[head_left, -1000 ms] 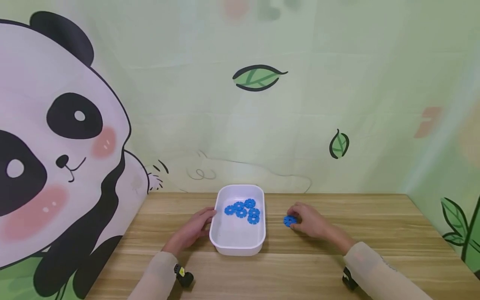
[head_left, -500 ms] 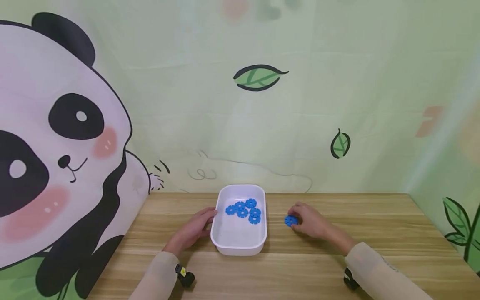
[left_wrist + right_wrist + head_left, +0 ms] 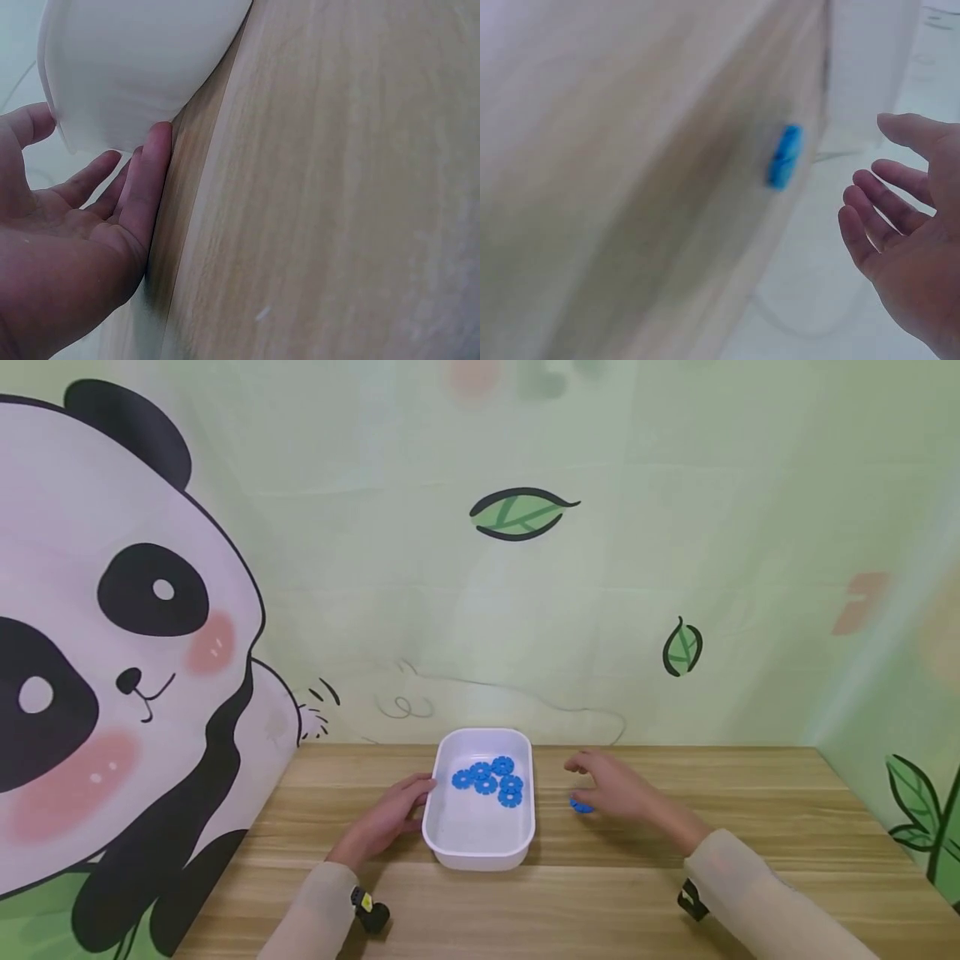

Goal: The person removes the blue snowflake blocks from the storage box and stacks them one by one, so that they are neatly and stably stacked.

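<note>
A white plastic tub [image 3: 478,852] stands on the table with several blue snowflake discs [image 3: 486,785] lying in it. My left hand [image 3: 386,818] is at the tub's left side. In the left wrist view, the fingers of the left hand [image 3: 82,217] touch the tub's outer wall low down, and the thumb is at its rim. Right of the tub, another blue snowflake disc piece [image 3: 785,157] lies on the table, looking thick and blurred. My right hand [image 3: 618,789] hovers over it, partly hiding it in the head view. Its fingers are spread and hold nothing.
The wood-grain table [image 3: 480,914] ends at a pale green wall cloth [image 3: 360,568] printed with a panda and leaves. A black wrist camera [image 3: 370,914] is worn on the left sleeve, another [image 3: 692,900] on the right.
My right hand has let go of the blue snowflake disc piece and lifted off it, fingers opening. The piece stays on the table. The left hand and the tub have not moved noticeably.
</note>
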Available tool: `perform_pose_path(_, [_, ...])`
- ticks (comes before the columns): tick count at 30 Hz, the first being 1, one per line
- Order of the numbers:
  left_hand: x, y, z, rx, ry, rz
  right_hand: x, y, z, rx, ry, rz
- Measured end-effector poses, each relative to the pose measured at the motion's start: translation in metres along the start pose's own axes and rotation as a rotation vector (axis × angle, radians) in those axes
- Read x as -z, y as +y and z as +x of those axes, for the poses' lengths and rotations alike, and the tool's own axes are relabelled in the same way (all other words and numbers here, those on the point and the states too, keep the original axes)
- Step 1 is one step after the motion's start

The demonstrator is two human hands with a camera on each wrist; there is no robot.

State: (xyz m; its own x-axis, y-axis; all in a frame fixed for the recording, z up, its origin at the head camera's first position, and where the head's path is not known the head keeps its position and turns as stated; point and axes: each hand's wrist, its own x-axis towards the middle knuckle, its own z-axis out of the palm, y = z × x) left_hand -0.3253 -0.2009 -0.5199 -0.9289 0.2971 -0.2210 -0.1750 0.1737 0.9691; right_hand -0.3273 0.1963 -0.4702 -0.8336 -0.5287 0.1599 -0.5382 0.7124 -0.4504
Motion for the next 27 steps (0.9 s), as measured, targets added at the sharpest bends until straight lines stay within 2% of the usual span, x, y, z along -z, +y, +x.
perform_pose_path(6, [-0.001, 0.002, 0.000, -0.002, 0.004, 0.012, 0.010, -0.041, 0.023, 0.000, -0.021, -0.060])
perform_pose_path(11, [-0.001, 0.002, -0.001, 0.000, 0.011, 0.013, 0.001, -0.063, 0.043, 0.045, -0.058, -0.088])
perform_pose_path(21, [0.000, 0.002, -0.002, -0.003, 0.007, 0.028, -0.028, -0.076, 0.073, 0.118, -0.161, -0.182])
perform_pose_path(27, [-0.002, 0.004, -0.003, -0.004, 0.017, 0.020, -0.037, -0.075, 0.078, 0.115, -0.226, -0.197])
